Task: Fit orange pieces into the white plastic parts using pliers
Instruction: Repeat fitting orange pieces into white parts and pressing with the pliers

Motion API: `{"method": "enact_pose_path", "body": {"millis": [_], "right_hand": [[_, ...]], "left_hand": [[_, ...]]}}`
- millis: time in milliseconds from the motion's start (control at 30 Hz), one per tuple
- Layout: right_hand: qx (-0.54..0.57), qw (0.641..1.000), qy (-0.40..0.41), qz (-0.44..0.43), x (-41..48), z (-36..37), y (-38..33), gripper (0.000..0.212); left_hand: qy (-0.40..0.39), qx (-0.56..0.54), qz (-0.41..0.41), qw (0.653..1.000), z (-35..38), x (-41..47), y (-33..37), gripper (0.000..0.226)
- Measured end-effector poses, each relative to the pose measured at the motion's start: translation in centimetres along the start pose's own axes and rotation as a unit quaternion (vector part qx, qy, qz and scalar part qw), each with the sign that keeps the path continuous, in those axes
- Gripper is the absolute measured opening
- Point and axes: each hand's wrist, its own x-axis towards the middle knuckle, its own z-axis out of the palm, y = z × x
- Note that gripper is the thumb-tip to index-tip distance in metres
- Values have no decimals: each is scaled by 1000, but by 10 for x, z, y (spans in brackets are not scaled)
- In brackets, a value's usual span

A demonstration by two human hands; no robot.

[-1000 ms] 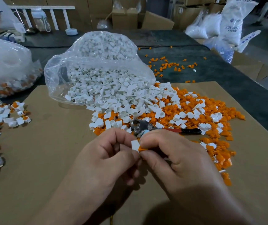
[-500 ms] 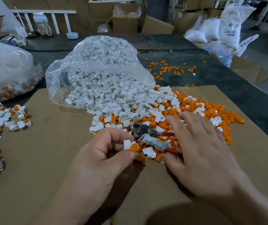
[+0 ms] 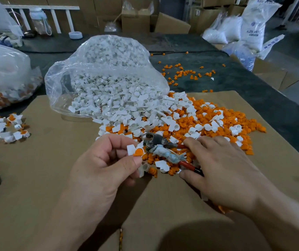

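Pinching a white part (image 3: 131,149) with an orange piece (image 3: 138,152) seated in it, in the left hand (image 3: 99,165), near centre above the cardboard (image 3: 36,178). Resting the right hand (image 3: 222,171), fingers spread, across the red handles of the pliers (image 3: 156,141) at the pile's (image 3: 181,116) near edge. Far right, on a white sack (image 3: 253,19), reading "ABS" in blue; rest too blurred.

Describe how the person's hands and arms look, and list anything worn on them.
The left hand and the right hand are bare: no gloves, no rings, no tape or plasters that show. The left forearm and the right forearm are bare too, up to the picture's edge: no sleeve, watch or bracelet in view.
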Motion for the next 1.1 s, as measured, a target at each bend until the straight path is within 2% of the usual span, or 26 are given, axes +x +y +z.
{"method": "enact_pose_path", "body": {"millis": [167, 300, 433, 533, 633, 833, 1100], "right_hand": [[7, 999, 46, 7, 6, 4, -8, 58], [36, 995, 95, 13, 8, 4, -11, 44], [164, 972, 169, 23, 2, -11, -4, 45], [193, 972, 137, -5, -4, -13, -4, 53], [189, 976, 105, -42, -5, -10, -8, 41], [212, 967, 123, -71, -10, -16, -10, 44], [178, 973, 77, -122, -11, -17, -8, 52]], "left_hand": [[5, 1, 11, 1000, -1, 0, -3, 25], [3, 30, 30, 999, -2, 0, -5, 35], [-1, 17, 47, 999, -1, 0, -3, 25], [28, 6, 53, 998, -1, 0, -2, 23], [46, 3, 62, 997, -2, -1, -2, 24], [46, -15, 72, 996, -4, 0, -2, 31], [51, -18, 107, 993, -3, 2, 1, 26]]}}
